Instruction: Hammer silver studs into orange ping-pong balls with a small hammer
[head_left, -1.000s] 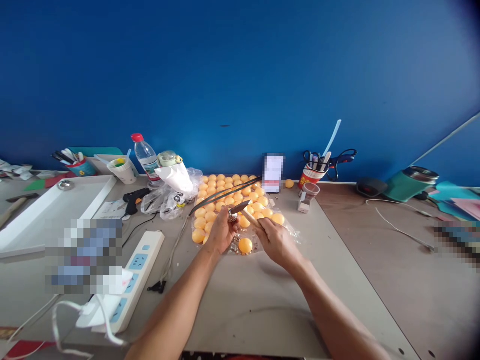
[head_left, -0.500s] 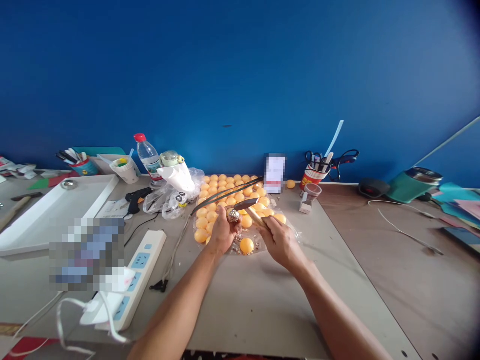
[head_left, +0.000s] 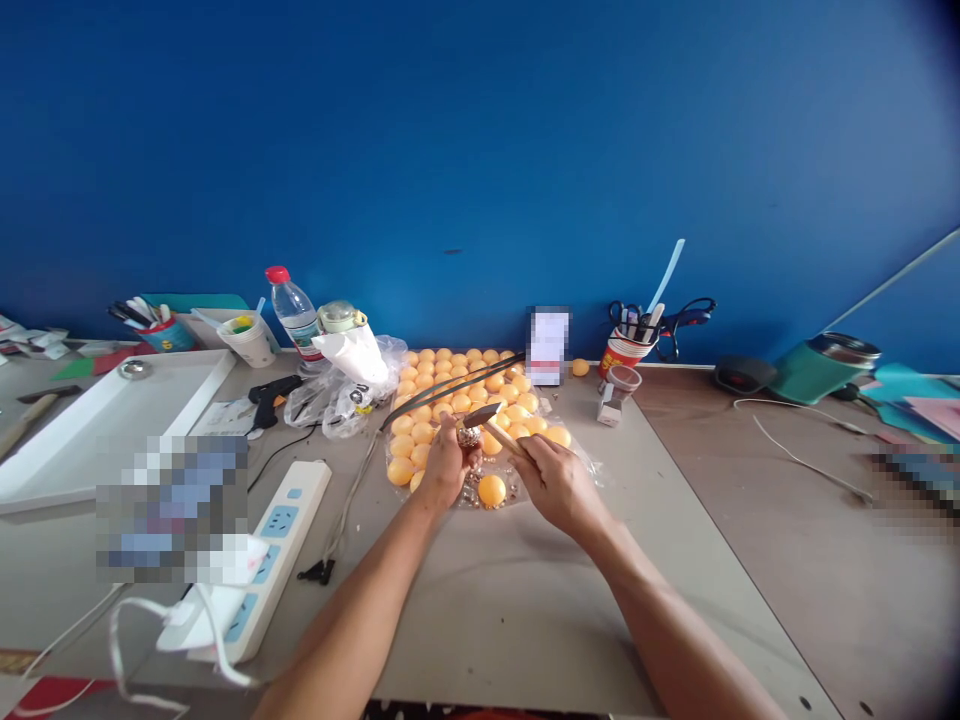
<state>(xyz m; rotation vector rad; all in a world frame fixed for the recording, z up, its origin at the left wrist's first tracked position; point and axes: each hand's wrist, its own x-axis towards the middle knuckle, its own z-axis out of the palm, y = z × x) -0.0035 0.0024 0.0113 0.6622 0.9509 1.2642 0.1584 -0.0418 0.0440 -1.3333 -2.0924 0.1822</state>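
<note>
My left hand (head_left: 442, 468) is closed round a small glittery silver ball (head_left: 469, 436), held above the table. My right hand (head_left: 559, 485) grips the pale wooden handle of a thin tool (head_left: 495, 424) whose dark metal tip rests on top of that ball. Just behind and under both hands lie several orange ping-pong balls (head_left: 457, 392) packed in rows on clear plastic. One loose orange ball (head_left: 492, 490) sits between my wrists. A long dark strip (head_left: 450, 390) crosses over the balls.
A white power strip (head_left: 274, 540) and cables lie at left, beside a white tray (head_left: 105, 425). A black glue gun (head_left: 271, 393), water bottle (head_left: 294, 313), cups and plastic bags stand behind. A red cup with scissors (head_left: 628, 345) and a teal appliance (head_left: 817, 365) are at right.
The tool tip lifted slightly off the glittery ball half a second ago and now sits down on it again. Both hands have stayed in place.
</note>
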